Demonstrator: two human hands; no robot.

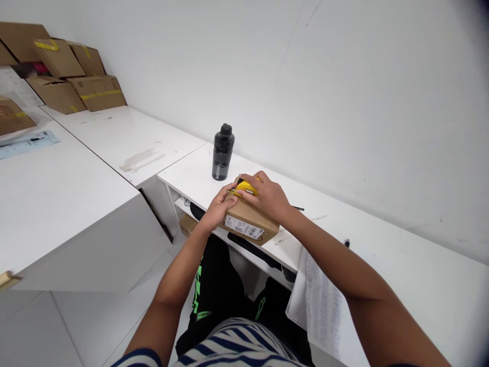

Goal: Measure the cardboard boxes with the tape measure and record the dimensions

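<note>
A small brown cardboard box [250, 210] with a white printed label [244, 227] on its near side rests at the front edge of the white desk. My right hand [270, 194] is closed around a yellow tape measure [247, 186], which sits over the far left part of the box top. My left hand [219, 208] grips the box's left end, its fingertips close to the tape measure. Whether those fingertips also pinch the end of the tape cannot be made out.
Behind the box stands a dark bottle [223, 153]. A pen [298, 208] and a small black object [347, 243] lie to the right. Printed sheets [323, 300] hang over the desk's front edge. Stacked cartons [99, 94] stand at the far left, and a shelf [183, 205] runs below the desktop.
</note>
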